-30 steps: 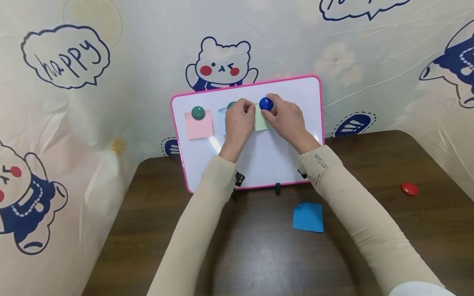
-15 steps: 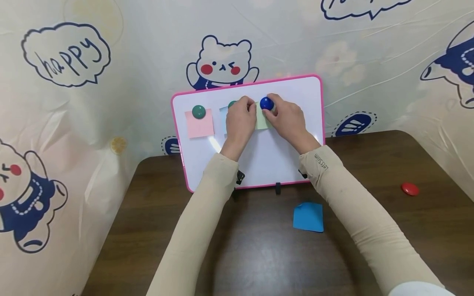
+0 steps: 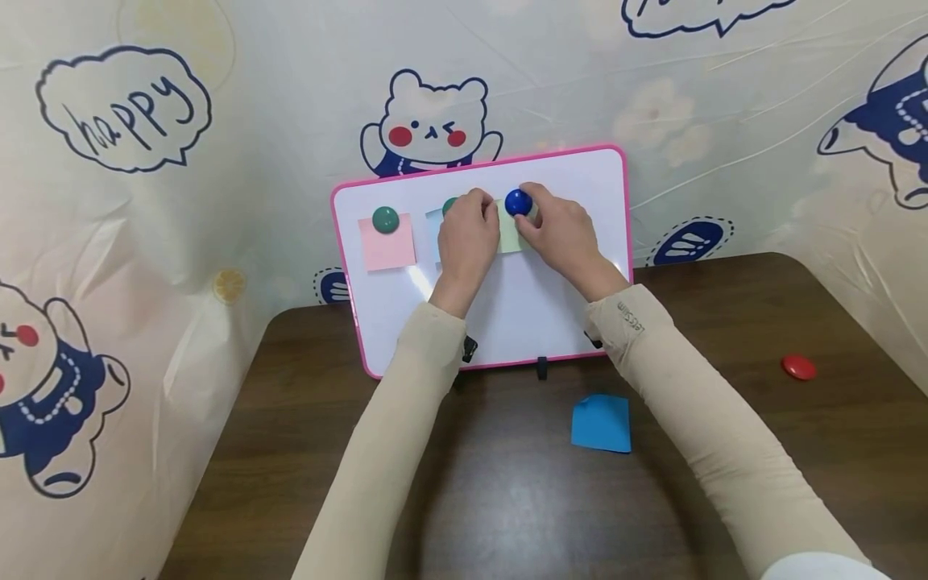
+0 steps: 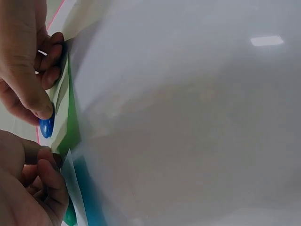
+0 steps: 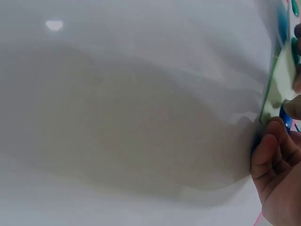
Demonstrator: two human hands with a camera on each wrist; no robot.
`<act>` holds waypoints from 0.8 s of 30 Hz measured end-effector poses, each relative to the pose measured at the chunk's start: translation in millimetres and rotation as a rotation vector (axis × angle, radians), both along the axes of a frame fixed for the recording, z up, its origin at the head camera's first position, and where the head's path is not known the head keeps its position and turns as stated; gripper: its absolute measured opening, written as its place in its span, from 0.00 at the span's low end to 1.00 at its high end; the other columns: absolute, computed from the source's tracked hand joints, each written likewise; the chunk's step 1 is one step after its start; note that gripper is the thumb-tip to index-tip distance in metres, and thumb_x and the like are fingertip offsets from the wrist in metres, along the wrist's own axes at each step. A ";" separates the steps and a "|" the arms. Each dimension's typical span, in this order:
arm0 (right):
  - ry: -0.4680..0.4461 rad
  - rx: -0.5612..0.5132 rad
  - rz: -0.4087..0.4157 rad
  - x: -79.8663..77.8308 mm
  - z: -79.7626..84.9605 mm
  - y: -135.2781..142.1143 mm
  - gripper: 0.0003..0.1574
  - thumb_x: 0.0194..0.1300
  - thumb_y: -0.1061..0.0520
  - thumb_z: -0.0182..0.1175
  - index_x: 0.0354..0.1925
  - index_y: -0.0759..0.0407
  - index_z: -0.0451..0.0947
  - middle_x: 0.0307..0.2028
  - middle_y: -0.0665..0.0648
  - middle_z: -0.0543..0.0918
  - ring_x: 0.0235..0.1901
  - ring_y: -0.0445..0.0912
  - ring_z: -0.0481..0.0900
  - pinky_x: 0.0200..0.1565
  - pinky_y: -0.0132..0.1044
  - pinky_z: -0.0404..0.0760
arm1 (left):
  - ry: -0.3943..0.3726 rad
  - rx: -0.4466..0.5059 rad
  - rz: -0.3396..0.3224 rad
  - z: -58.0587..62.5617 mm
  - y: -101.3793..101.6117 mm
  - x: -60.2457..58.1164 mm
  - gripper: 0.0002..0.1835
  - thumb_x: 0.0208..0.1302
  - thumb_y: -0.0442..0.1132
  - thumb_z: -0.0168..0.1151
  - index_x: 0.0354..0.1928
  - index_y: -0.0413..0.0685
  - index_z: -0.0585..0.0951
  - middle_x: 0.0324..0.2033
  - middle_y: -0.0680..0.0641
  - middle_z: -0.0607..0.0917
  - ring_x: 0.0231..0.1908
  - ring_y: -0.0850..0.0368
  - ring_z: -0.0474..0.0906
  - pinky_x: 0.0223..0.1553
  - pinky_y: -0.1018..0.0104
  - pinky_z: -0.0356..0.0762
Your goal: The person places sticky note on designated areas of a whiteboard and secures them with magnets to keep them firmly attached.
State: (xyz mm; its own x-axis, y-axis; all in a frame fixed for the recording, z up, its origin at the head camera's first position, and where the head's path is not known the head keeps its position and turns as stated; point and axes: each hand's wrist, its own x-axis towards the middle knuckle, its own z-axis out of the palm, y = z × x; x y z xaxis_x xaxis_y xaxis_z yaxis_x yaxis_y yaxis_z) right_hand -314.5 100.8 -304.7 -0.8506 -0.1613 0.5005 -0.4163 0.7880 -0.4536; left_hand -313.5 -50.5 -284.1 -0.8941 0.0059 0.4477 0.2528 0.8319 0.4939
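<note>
A pale green sticky note (image 3: 511, 237) lies against the upper part of a pink-framed whiteboard (image 3: 522, 314). My right hand (image 3: 569, 238) pinches a round blue magnet (image 3: 518, 202) between thumb and finger, over the note's top. In the left wrist view, the thumb and a finger of my left hand (image 4: 33, 188) pinch the note's near corner. Left of it a light blue sticky note (image 3: 432, 234) hangs under a green magnet (image 3: 449, 205), both partly hidden by my left hand (image 3: 467, 242). The right wrist view shows the green note (image 5: 281, 84) with its lower part standing off the board.
A pink sticky note (image 3: 387, 250) hangs under another green magnet (image 3: 386, 220) at the board's left. On the brown table (image 3: 493, 499) lie a bright blue sticky note (image 3: 601, 424) and, far right, a red magnet (image 3: 799, 367). Black clips (image 3: 542, 368) stand at the board's lower edge.
Both hands keep their place at the green note and the blue magnet. The head view has shifted only very slightly.
</note>
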 end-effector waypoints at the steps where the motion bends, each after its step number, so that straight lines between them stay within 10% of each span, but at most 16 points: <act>1: -0.019 -0.002 -0.003 1.6 0.3 1.5 0.32 0.67 0.47 0.56 0.66 0.52 0.64 0.25 0.54 0.76 0.25 0.47 0.71 0.31 0.38 0.72 | -0.002 -0.015 0.003 -0.8 0.3 0.7 0.13 0.70 0.45 0.50 0.46 0.46 0.79 0.36 0.49 0.81 0.34 0.57 0.75 0.36 0.66 0.74; 15: -0.185 -0.108 -0.085 37.6 -15.4 69.3 0.32 0.68 0.48 0.52 0.69 0.47 0.60 0.28 0.57 0.75 0.26 0.51 0.71 0.29 0.42 0.74 | 0.023 -0.023 -0.089 -23.2 1.8 31.8 0.19 0.69 0.41 0.51 0.59 0.46 0.73 0.40 0.49 0.79 0.26 0.59 0.71 0.23 0.69 0.69; 24: -0.248 -0.054 -0.104 76.8 -36.2 155.7 0.31 0.69 0.46 0.51 0.66 0.57 0.65 0.34 0.62 0.78 0.32 0.55 0.73 0.33 0.50 0.71 | -0.265 -0.218 -0.386 -56.9 4.3 68.4 0.13 0.67 0.45 0.54 0.50 0.52 0.79 0.38 0.55 0.80 0.34 0.63 0.73 0.38 0.70 0.74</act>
State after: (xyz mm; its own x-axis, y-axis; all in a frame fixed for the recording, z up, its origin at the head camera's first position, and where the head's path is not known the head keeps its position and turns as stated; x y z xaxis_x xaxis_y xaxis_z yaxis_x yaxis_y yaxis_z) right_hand -237.7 256.5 -340.9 -0.9587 -0.0452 0.2808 -0.2054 0.7928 -0.5738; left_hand -245.1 -46.2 -341.0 -0.8909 0.4257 0.1582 0.4516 0.7933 0.4084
